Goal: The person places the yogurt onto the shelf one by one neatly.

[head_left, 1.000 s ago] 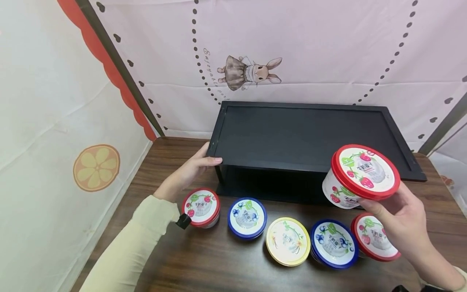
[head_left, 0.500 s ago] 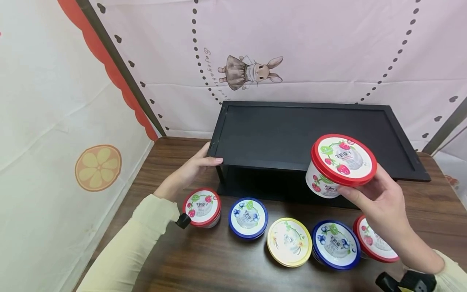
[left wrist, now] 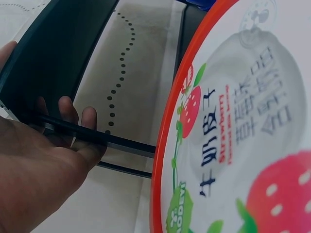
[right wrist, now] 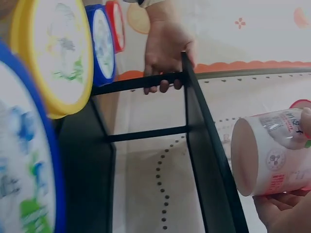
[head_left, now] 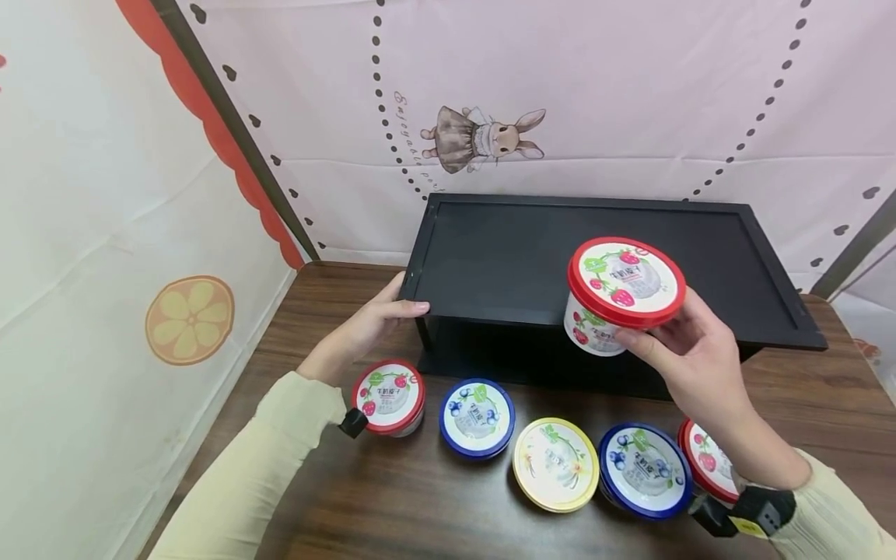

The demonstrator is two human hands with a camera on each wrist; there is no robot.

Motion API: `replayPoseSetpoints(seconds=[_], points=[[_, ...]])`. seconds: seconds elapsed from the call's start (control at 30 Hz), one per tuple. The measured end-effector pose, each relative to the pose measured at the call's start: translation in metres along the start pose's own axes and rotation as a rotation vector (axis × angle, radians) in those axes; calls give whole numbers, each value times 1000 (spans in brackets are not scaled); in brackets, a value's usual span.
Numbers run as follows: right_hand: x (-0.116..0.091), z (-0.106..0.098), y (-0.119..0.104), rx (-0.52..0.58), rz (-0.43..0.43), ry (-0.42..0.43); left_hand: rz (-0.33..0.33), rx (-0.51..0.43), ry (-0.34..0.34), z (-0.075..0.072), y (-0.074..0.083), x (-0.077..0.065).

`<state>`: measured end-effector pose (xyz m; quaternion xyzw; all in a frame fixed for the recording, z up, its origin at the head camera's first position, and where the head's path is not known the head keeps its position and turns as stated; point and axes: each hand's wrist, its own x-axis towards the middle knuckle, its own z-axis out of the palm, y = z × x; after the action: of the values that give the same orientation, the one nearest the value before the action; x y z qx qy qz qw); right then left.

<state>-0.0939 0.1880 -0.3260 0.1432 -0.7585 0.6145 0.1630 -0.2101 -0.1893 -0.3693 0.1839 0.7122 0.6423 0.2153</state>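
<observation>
I'm watching the person's right hand [head_left: 696, 358] gripping a red-lidded strawberry tub [head_left: 628, 284], thumb clamping the near side, fingers partly hiding behind it. It is being held lid up, off the table, near the front edge of a black two-tier shelf [head_left: 518, 249]. The left hand [head_left: 367, 323] is grasping the shelf's eight o'clock corner, thumb lying on top, fingers curling underneath. Taking the yellow-lidded tub [head_left: 556, 465] on the wood-grain table [head_left: 413, 513] as the dial's centre, the held tub is hanging at one o'clock. At ten, a blueberry tub [head_left: 477, 418] is standing, with a second strawberry tub [head_left: 388, 397] sitting beyond. At three, another blueberry tub [head_left: 645, 470] is sitting just beside; a third strawberry tub [head_left: 703, 459] is partly hiding behind the right wrist.
</observation>
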Motion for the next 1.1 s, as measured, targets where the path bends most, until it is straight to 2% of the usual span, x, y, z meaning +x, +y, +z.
replayPoseSetpoints(seconds=[0.37,0.73,1.1], points=[[13,21,3,44,30,-22,-5,-6,-8,0,-5,0],[20,36,0,-7,54,-36,-25,-3,3,1,-7,-6],[31,54,-1,2,60,-68,-17,3,8,2,-1,-7]])
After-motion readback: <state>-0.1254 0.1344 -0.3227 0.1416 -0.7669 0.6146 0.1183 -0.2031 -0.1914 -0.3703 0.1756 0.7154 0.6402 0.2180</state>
